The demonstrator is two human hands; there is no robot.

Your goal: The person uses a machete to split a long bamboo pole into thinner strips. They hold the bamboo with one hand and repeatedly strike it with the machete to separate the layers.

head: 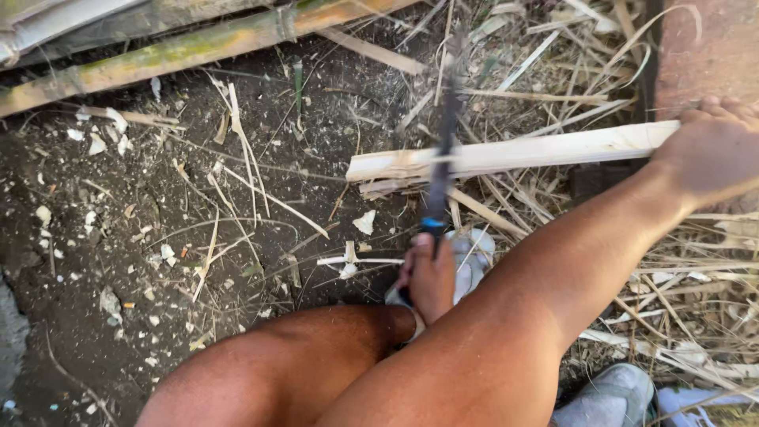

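Note:
My left hand (pixel 428 278) is closed around the blue handle of a long dark knife (pixel 443 150). Its blade points up and away and is blurred by motion. The blade crosses a pale split bamboo slat (pixel 506 154) that lies sideways above the dirt. My right hand (pixel 711 150) reaches across to the far right and grips that slat's right end. The slat's left end is frayed into splinters.
A thick green-yellow bamboo pole (pixel 182 51) lies diagonally at the top left. Dark soil (pixel 158 237) is littered with chips and thin strips. Dry shavings (pixel 696 269) pile up on the right beside a reddish slab (pixel 704 55). Grey shoes (pixel 609 395) show near my arms.

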